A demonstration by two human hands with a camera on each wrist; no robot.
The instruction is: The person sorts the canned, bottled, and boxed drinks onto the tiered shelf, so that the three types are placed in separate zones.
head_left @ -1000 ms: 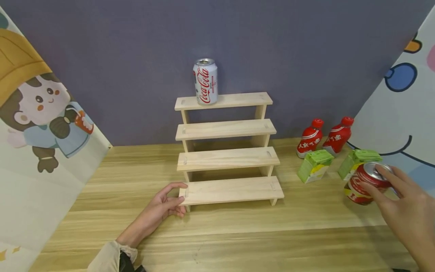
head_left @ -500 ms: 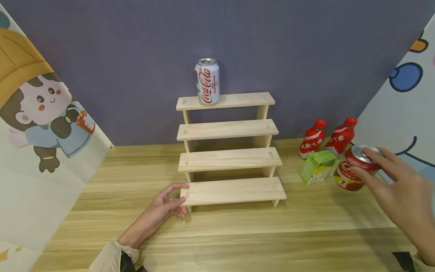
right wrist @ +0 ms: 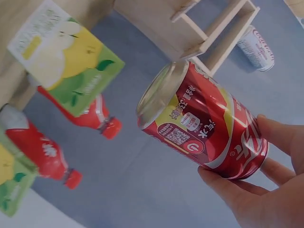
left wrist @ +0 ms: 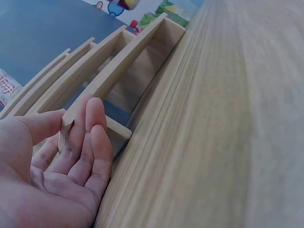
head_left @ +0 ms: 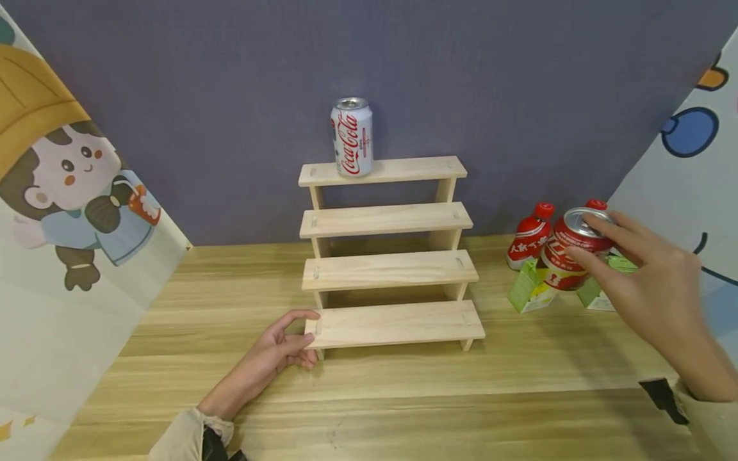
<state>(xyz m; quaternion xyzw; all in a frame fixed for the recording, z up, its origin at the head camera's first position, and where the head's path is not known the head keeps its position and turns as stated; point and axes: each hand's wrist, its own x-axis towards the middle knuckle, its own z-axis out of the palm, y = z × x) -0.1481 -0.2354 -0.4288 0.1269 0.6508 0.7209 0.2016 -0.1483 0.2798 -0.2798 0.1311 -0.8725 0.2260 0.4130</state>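
Note:
My right hand (head_left: 654,282) grips a red soda can (head_left: 567,253) near its top, raised above the table in front of the juice cartons and bottles. In the right wrist view the red can (right wrist: 204,123) shows a yellow band and a printed code. My left hand (head_left: 282,346) pinches the left end of the lowest step of a four-tier wooden shelf (head_left: 392,323); in the left wrist view the thumb and fingers are around that board's end (left wrist: 71,116). A white Coca-Cola can (head_left: 352,141) stands upright on the left part of the top step.
Two green juice cartons, the left carton (head_left: 523,291) and the right carton (head_left: 596,294), stand right of the shelf. Behind them are two red bottles, the left bottle (head_left: 527,237) and a mostly hidden right bottle (head_left: 596,204). A grey-blue wall (head_left: 230,128) rises behind the table.
My right hand has lifted the red can and carried it leftward and away from me, now overlapping the cartons and right bottle in the head view. The left hand stays at the step.

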